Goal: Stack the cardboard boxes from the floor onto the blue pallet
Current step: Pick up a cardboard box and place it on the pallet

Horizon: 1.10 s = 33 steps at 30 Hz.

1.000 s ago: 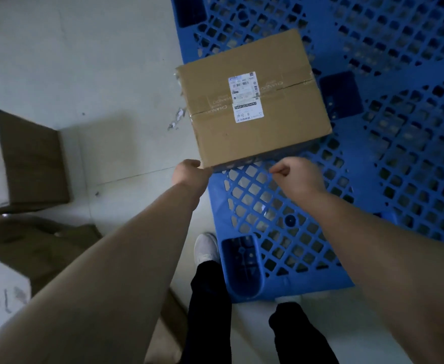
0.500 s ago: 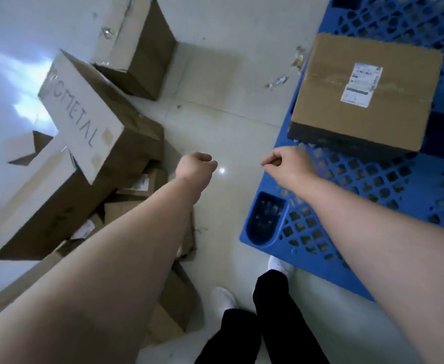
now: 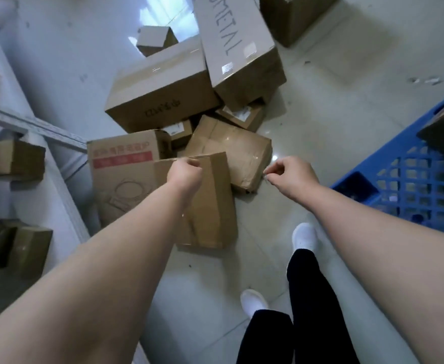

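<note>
Both hands curled and empty: left hand (image 3: 185,174) over the upright box (image 3: 215,203), right hand (image 3: 292,177) by the taped box (image 3: 231,148), blue pallet (image 3: 412,185) right

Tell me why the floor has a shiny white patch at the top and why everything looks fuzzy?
Head view: the white patch is light glaring off the glossy floor; the same view is soft all over, likely motion blur, so the lettering on the long box smears; its wide lens bends the edges.
</note>
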Motion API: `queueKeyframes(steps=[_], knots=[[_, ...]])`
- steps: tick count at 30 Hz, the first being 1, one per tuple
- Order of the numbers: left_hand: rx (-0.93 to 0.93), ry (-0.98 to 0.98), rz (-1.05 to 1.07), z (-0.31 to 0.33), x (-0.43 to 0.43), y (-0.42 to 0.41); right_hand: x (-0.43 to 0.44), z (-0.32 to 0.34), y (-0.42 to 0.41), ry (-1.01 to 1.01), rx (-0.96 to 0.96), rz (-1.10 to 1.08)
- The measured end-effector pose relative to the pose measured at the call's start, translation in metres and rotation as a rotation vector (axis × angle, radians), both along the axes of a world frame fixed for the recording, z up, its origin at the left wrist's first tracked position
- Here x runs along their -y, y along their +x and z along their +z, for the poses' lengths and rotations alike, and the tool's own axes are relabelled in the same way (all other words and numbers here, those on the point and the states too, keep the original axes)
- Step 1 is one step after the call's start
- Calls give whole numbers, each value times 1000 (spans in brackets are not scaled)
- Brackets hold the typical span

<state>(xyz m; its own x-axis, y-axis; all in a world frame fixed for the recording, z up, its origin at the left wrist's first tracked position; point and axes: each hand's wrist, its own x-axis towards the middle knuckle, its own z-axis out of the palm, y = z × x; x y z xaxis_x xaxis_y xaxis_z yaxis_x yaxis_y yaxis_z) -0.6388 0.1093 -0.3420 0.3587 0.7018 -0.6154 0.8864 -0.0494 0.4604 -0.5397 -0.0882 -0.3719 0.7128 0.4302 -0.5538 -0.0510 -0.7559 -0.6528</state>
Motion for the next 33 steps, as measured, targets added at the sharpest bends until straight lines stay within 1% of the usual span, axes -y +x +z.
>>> queueKeyframes(steps=[4,9,13,20,25,30,33], knots=[[-65,10,199,-15,-41,-82,-44,-13,-45,-20,-36,108],[-118,-6,360,-43,-60,-147,-85,-33,-73,-40,-53,215],[-129,-60,465,-75,-65,-168,-109,-57,-77,-62,-74,253],[-133,-155,622,-144,-76,-168,-132,-121,-63,-143,-147,260],[-168,-158,631,-203,-96,-174,-148,-176,-72,-200,-153,229],[-195,-105,548,-254,-129,-181,-166,-229,-102,-217,-182,171],[-209,-48,463,-279,-152,-179,-177,-256,-114,-228,-111,116]])
